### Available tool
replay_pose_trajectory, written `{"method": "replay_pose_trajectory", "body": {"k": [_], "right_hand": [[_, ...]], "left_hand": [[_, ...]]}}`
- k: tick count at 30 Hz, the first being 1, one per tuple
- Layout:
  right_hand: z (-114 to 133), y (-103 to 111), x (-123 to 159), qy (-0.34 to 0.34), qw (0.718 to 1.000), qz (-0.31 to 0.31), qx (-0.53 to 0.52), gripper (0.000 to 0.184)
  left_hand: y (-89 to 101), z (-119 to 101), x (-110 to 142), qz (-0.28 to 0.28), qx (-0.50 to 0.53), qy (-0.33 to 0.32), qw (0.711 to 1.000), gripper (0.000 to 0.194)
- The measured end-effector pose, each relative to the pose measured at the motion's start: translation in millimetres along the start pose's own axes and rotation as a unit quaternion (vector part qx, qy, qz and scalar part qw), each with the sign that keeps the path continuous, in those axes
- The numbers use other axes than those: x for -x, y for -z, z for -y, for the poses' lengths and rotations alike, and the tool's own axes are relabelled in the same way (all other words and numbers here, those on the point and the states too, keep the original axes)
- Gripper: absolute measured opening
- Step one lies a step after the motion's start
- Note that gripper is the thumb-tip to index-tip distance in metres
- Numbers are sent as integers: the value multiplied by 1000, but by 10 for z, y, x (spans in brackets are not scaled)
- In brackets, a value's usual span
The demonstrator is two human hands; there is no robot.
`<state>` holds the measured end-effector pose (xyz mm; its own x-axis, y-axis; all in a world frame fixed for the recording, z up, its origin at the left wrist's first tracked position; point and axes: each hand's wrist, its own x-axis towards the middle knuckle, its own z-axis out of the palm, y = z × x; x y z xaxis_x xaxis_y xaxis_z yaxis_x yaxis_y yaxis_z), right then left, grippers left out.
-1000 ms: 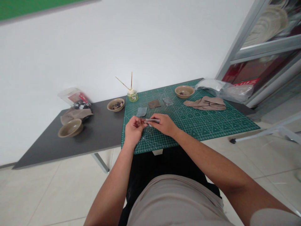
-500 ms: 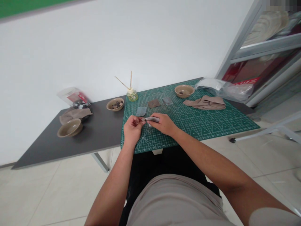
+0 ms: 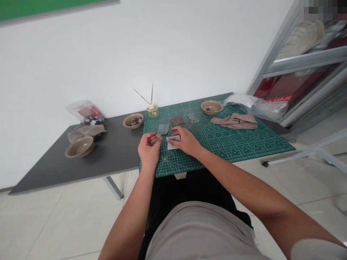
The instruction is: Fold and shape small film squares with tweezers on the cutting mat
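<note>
My left hand (image 3: 149, 148), over the cutting mat's left part, pinches a small pinkish-brown stone (image 3: 158, 135) between thumb and fingertips. Just to its right, my right hand (image 3: 187, 142) has its thumb across a pale grey sheet of what looks like sandpaper (image 3: 170, 146). The index finger is stretched out above the sheet; the other fingers are partly hidden. A blue-grey square sheet (image 3: 163, 129) lies right beyond the stone. Farther back are a brown square sheet (image 3: 177, 120) and a grey one (image 3: 193, 117).
The green cutting mat (image 3: 217, 144) covers the table's right part. A bowl of small stones (image 3: 133, 121), a reed diffuser (image 3: 153, 110) and another bowl (image 3: 211, 107) stand behind. Brown cloth (image 3: 235, 121) and a plastic bag (image 3: 255, 104) lie right; a bowl (image 3: 80, 147) and crumpled cloth (image 3: 86, 132) left.
My hands have drawn apart. The stone has moved slightly left with my left hand, away from the pale sheet, which now shows flatter under my right thumb. My right index finger has lifted.
</note>
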<state>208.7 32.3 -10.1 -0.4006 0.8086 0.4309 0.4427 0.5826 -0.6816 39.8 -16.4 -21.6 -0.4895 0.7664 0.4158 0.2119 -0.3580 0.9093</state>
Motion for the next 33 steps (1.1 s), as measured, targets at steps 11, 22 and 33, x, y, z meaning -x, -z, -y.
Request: {"method": "replay_pose_trajectory", "body": {"k": [11, 22, 33], "right_hand": [[275, 124, 70, -34, 990, 40, -134, 23], [226, 52, 41, -98, 979, -26, -180, 14], [78, 151, 136, 23, 995, 87, 49, 13]], "left_hand": [[-19, -240, 166, 84, -270, -176, 943, 12], [-77, -275, 211, 155, -303, -233, 911, 20], [51, -211, 177, 316, -426, -173, 829, 23]]}}
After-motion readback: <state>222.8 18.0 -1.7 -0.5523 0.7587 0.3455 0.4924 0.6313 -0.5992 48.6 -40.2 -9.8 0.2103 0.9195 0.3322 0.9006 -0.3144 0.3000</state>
